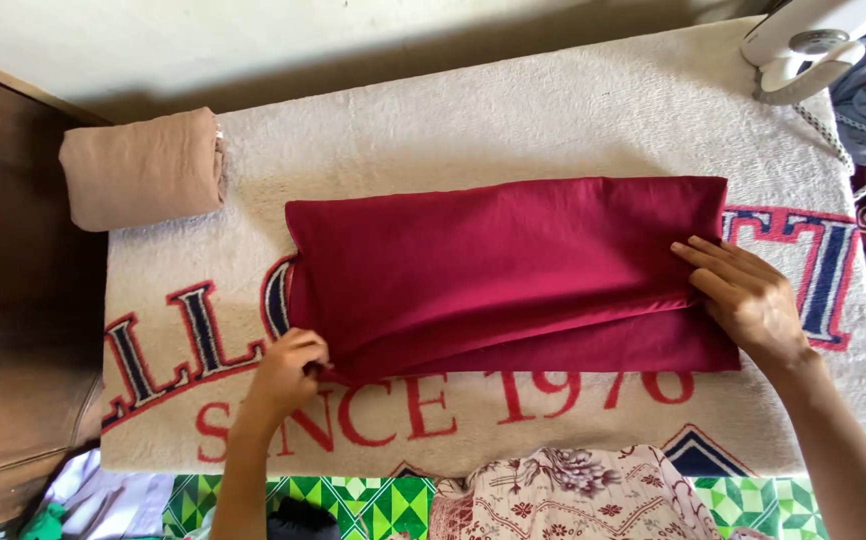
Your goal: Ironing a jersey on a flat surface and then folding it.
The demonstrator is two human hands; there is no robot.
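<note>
Maroon cloth [503,270] lies folded lengthwise into a long band, stretched between the two hands on the towel-covered table [553,120]. Left hand [288,375] is clenched on the near-left corner of the cloth, pinching the layered edges together. Right hand [743,295] lies flat, fingers extended and not gripping, pressing the upper layer down at the cloth's right end (a lower layer shows just under it, along the near edge).

Step in hand, as judged: aligning and smoothing a lengthwise fold. Next move would call for keeping the pinched edges matched while the flat hand holds the far end from slipping.

Beyond the left hand, well apart: a rolled beige cloth [143,170]. Beyond the right hand, at the far corner: a white iron [813,45] with its braided cord [853,150]. Near the wearer's body, between the arms: floral fabric [573,495].
</note>
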